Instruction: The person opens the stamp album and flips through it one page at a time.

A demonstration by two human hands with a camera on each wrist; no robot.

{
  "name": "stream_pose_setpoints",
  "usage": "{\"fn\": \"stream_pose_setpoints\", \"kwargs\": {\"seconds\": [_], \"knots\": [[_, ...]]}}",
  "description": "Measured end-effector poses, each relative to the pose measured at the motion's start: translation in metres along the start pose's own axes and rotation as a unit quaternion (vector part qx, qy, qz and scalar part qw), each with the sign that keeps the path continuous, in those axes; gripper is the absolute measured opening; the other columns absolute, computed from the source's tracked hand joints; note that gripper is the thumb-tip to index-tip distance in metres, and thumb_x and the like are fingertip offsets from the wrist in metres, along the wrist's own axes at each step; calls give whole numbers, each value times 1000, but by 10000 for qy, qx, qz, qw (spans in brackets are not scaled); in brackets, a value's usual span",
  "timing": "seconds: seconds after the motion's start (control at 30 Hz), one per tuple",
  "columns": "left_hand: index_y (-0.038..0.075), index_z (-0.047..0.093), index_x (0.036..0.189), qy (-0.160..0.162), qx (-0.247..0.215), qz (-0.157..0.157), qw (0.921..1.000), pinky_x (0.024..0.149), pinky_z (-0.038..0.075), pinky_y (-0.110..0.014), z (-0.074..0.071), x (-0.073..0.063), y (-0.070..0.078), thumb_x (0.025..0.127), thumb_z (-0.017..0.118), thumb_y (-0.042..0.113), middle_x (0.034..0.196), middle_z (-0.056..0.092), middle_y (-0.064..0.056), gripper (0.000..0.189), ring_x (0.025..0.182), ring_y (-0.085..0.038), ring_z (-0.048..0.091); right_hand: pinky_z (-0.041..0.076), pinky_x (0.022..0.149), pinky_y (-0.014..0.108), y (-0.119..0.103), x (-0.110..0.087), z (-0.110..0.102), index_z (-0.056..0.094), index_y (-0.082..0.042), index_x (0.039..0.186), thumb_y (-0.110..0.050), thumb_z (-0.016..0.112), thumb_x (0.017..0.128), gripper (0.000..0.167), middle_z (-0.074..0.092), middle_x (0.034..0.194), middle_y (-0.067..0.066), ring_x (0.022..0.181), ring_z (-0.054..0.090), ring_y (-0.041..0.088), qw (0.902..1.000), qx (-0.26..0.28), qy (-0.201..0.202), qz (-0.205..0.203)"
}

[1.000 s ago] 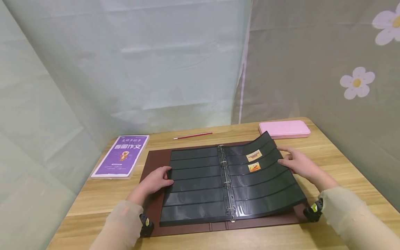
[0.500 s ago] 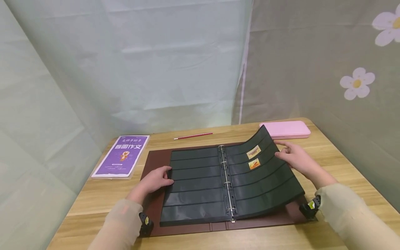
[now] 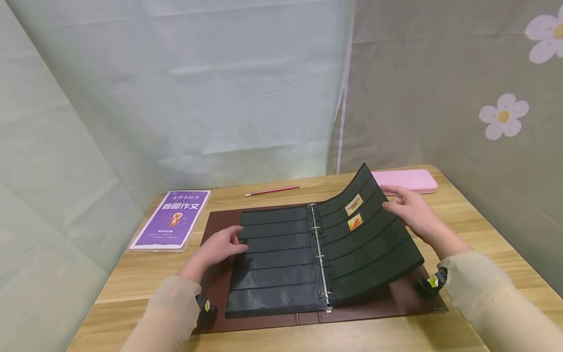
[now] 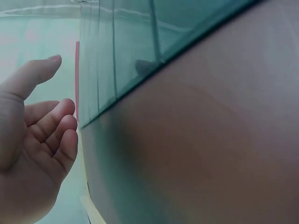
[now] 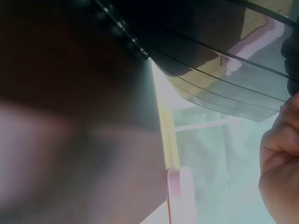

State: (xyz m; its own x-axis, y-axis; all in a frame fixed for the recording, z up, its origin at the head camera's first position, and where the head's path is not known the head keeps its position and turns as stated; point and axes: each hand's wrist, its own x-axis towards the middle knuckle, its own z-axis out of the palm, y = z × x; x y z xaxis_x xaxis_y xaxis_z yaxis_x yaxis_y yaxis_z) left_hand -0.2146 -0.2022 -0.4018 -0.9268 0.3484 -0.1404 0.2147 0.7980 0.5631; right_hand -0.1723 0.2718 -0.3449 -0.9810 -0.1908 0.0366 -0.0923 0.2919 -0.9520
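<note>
A maroon ring binder (image 3: pixel 219 219) lies spread out on the table, with black pocket pages on both sides of its metal rings (image 3: pixel 320 261). My right hand (image 3: pixel 412 211) pinches the outer edge of the right-hand page (image 3: pixel 374 254), which curves up off the cover. Two small stamp-like cards, one cream (image 3: pixel 354 205) and one orange (image 3: pixel 355 222), sit in that page's upper strips. At the outer edge of the left-hand page (image 3: pixel 277 247) is my left hand (image 3: pixel 220 246), fingers loosely bent. In the left wrist view, nothing lies between that hand's thumb and fingers (image 4: pixel 67 135).
A purple booklet (image 3: pixel 173 220) lies at the table's left side. Behind the binder is a red pencil (image 3: pixel 272 191). A pink case (image 3: pixel 406 180) rests at the back right, partly behind the raised page. Fabric curtains (image 3: pixel 246 98) hang around the table.
The right hand has lifted the right page higher and moved it leftward, baring more of the cover beneath. The left hand has risen slightly from the left page's edge.
</note>
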Motion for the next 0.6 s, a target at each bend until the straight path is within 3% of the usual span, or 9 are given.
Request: {"fn": "stream_pose_setpoints", "kwargs": {"seconds": [0.2,0.43,0.6], "knots": [[-2,45,134,-32,23,45,10000,57,39,-32,-1,3,8,83,71,27,74,53,-2,64,61,-15,48,54,66,36,-11,4,6,29,2,144,-10,51,95,56,63,103,20,81,67,18,9990,390,-75,-227],[-2,47,133,-12,69,125,9999,57,39,-31,0,7,13,81,73,26,72,53,-1,64,62,-15,48,51,58,30,-23,8,14,37,0,141,-11,54,94,52,60,72,10,59,59,14,9992,1,169,-349],[-1,47,133,-25,108,200,9997,58,40,-31,-1,8,18,81,73,28,74,53,0,65,63,-15,48,49,59,27,-30,9,19,39,-1,140,-9,55,92,51,55,64,4,58,55,13,9982,-173,310,-474]]}}
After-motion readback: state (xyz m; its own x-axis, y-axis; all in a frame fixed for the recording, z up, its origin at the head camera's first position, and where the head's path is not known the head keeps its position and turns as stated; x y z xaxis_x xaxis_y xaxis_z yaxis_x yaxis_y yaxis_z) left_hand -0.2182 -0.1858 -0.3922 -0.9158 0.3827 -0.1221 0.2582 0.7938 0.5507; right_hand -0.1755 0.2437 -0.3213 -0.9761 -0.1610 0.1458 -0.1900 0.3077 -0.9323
